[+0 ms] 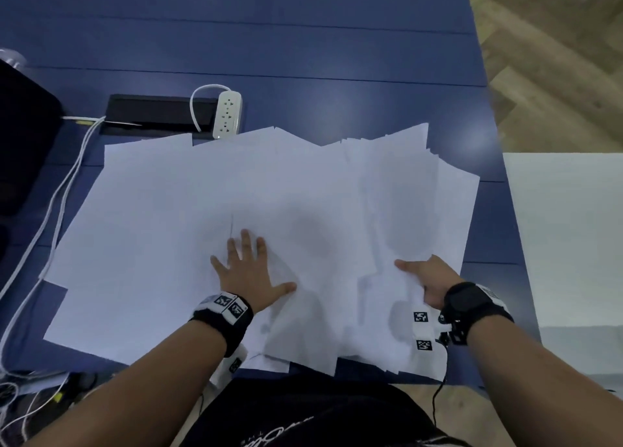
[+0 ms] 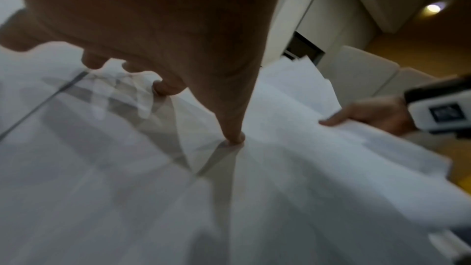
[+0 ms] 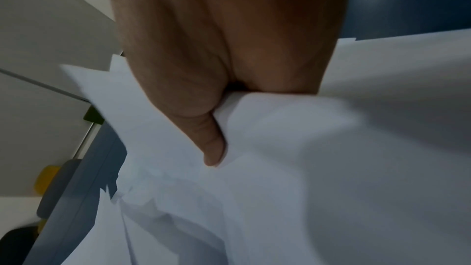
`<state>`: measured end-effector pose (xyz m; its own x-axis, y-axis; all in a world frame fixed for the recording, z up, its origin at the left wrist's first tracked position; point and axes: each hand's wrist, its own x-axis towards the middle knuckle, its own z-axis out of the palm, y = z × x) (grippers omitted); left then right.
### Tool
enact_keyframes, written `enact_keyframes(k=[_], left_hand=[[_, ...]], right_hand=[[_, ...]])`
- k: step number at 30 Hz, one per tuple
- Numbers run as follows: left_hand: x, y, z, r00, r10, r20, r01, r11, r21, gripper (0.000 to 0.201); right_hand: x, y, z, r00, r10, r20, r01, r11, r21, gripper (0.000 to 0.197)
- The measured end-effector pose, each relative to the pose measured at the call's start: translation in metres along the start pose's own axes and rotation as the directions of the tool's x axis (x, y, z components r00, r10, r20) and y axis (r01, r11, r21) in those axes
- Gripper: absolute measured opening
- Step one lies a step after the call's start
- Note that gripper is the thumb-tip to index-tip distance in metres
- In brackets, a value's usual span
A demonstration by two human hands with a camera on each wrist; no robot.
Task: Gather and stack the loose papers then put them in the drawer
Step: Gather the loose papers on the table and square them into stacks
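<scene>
Plain white unprinted paper sheets [image 1: 188, 210] cover a dark blue panelled tabletop [image 1: 303, 49]. A white plastic power strip [image 1: 228, 114] with white cables [image 1: 50, 210] adjoins a black rectangular slot [image 1: 158, 113]. Black wristbands [image 1: 224, 315] carry black-and-white square markers. The floor [image 1: 556, 59] shows brown herringbone wood.

I read the work surface as a blue desk [image 1: 303, 49] with seam lines across its top. A white power strip [image 1: 228, 114] lies toward the far left, beside a black cable box [image 1: 158, 111] set in the desk. White cables [image 1: 64, 190] run down the left edge. I see a dark object [image 1: 23, 136] at far left, unidentified. Wood-pattern floor [image 1: 556, 59] lies to the right, with a white surface [image 1: 569, 231] below it.
</scene>
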<state>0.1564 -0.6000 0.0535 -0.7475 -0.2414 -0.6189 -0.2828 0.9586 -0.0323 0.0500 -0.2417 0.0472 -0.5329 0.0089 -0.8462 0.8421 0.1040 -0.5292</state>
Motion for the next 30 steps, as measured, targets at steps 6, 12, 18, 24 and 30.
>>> enact_keyframes(k=[6, 12, 18, 24, 30], left_hand=[[-0.008, 0.032, 0.009, 0.995, 0.101, -0.016, -0.099, 0.988, 0.123, 0.136], [-0.003, 0.060, 0.001, 0.996, 0.079, -0.033, -0.075, 0.993, 0.094, 0.133], [0.003, 0.081, -0.009, 0.984, 0.175, -0.026, -0.170, 0.975, 0.142, 0.122], [0.011, 0.068, -0.015, 0.943, 0.322, -0.080, -0.327, 0.943, -0.064, 0.093], [0.022, 0.025, -0.020, 0.973, 0.154, -0.170, -0.195, 0.946, -0.261, 0.083]], right_hand=[[-0.007, -0.007, 0.012, 0.997, 0.013, 0.072, -0.021, 0.993, 0.115, 0.044], [-0.035, -0.018, 0.031, 0.987, -0.114, 0.113, 0.113, 0.994, 0.009, 0.027], [-0.011, 0.008, 0.044, 0.970, -0.229, -0.081, 0.217, 0.967, -0.136, 0.054], [-0.008, 0.011, 0.037, 0.969, -0.189, -0.159, 0.172, 0.978, -0.116, 0.041], [-0.014, 0.008, 0.010, 0.981, -0.155, -0.116, 0.150, 0.988, -0.048, 0.043]])
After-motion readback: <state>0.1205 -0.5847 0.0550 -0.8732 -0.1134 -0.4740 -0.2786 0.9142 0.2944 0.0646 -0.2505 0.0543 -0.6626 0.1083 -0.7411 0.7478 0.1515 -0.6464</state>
